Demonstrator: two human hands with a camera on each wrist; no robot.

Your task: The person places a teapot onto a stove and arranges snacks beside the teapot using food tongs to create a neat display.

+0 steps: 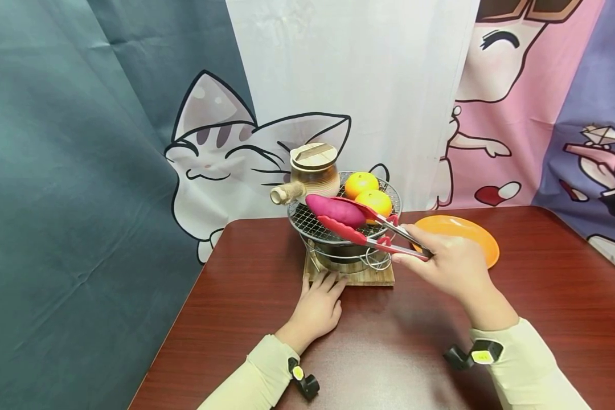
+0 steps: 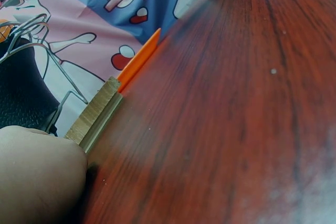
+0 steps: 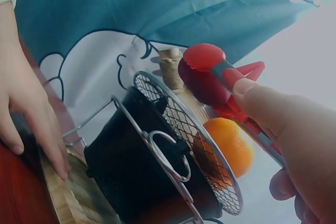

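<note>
My right hand (image 1: 453, 265) grips red-tipped metal tongs (image 1: 340, 230), thumb on one arm. Between the tong heads is a purple sweet potato (image 1: 333, 209), held above the round wire mesh rack (image 1: 307, 225). The rack tops a black stove (image 3: 142, 161) on a square wooden board (image 1: 364, 278). With fingers extended, my left hand (image 1: 315, 310) rests at the board's front left edge. Two oranges (image 1: 361, 184) sit on the rack's right side. At its back left stands a brown and cream side-handled pot (image 1: 320, 181) with a wooden lid.
An orange plate (image 1: 458, 228) lies on the dark red wooden table (image 1: 379, 336), right of the stove and behind my right hand. A cartoon-printed curtain (image 1: 389, 85) hangs along the table's back edge. Wire handles (image 3: 170, 156) stick out from the stove's front.
</note>
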